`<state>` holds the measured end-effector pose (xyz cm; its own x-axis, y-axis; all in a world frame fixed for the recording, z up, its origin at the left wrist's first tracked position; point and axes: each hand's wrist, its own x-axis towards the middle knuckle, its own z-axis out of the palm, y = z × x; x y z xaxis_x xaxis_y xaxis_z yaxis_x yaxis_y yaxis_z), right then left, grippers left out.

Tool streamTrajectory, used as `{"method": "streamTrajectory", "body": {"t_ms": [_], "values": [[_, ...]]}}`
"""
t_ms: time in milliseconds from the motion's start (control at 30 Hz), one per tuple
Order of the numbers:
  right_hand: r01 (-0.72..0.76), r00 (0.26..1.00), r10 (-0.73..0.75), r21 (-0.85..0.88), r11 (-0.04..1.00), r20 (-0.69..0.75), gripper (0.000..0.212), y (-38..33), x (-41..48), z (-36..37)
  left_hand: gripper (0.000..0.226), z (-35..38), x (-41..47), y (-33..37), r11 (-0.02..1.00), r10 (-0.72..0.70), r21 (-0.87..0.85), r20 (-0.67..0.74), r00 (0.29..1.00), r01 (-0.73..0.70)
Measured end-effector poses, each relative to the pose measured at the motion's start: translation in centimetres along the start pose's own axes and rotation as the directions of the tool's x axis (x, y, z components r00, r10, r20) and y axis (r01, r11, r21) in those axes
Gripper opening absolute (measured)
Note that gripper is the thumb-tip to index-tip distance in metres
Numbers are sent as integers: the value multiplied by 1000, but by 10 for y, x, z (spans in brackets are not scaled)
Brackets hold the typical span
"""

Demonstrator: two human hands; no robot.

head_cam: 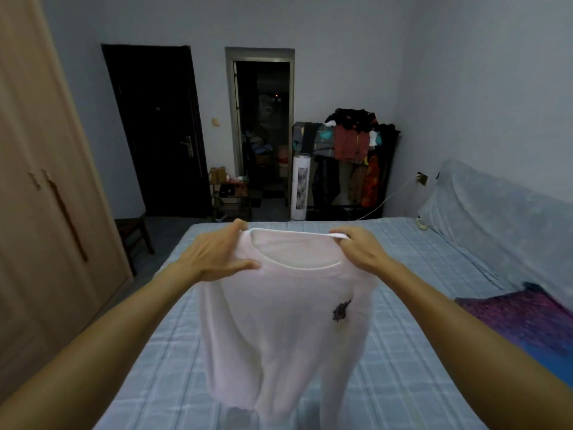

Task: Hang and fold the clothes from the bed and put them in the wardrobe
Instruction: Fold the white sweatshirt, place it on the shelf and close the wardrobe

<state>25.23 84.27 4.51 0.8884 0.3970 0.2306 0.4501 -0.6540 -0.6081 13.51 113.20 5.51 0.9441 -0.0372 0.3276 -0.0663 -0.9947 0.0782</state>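
Observation:
A pale pink T-shirt with a small dark emblem on the chest hangs in the air above the bed. My left hand grips its left shoulder beside the collar. At the other side of the neckline, my right hand pinches the collar edge. The shirt's lower part droops down toward the blue checked bedsheet. The wooden wardrobe stands at the left with its doors closed.
A purple patterned cloth lies on the bed at the right, next to a covered headboard or sofa. A dark stool stands between wardrobe and bed. Beyond the bed are a white tower fan and a loaded clothes rack.

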Motion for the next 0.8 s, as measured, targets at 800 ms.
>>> {"method": "streamTrajectory", "body": {"t_ms": [800], "values": [[76,987,-121,-353,932,-106,21,-41,41,42,26,10,42,-138,890,32,-456,56,998,-3]]}}
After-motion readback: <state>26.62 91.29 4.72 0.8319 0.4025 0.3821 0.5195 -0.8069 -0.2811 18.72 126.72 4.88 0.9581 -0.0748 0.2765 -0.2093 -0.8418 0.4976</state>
